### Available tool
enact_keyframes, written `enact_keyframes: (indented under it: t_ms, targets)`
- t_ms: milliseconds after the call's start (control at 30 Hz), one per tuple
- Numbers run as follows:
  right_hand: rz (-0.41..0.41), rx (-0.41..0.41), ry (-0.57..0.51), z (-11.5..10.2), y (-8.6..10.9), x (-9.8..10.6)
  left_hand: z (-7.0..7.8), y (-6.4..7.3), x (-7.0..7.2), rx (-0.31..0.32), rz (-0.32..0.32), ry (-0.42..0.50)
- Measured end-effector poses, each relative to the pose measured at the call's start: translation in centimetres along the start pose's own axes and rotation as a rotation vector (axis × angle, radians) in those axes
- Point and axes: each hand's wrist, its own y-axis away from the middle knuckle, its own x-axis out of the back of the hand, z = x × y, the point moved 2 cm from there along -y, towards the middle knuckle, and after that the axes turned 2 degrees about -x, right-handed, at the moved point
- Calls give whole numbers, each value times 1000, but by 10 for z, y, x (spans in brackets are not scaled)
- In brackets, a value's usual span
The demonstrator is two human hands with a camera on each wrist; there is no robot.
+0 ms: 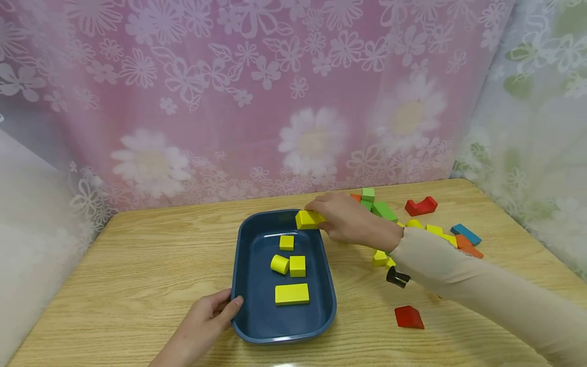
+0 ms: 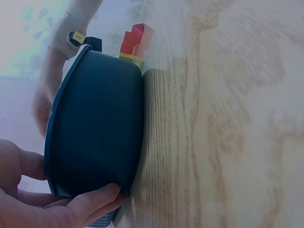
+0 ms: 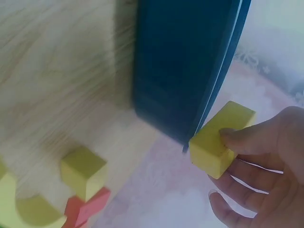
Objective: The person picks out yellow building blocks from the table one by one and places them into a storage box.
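Observation:
A dark blue tray lies on the wooden table. My left hand grips its near left side, thumb over the rim and fingers against the outer wall, as the left wrist view shows on the tray's wall. Over the far right corner of the tray, my right hand pinches a yellow rectangular block between thumb and fingers. In the right wrist view this block overlaps the tray's rim. Inside the tray sit a yellow cylinder, two yellow cubes and a yellow rectangular block.
Right of the tray, partly behind the right arm, spreads a pile of blocks, including a green block, a red arch and a blue block. A red block lies nearer. A floral curtain hangs behind the table.

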Motion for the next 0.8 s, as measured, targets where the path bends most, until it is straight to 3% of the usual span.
enact_keyframes:
  t_ms: [333,800]
  targets:
    - [-87,49,15,-24,-12,-19,-1,0,1,14,-2,5]
    - [-233,13,66,-35,-14,-48,-3,2,2,-24,-20,38]
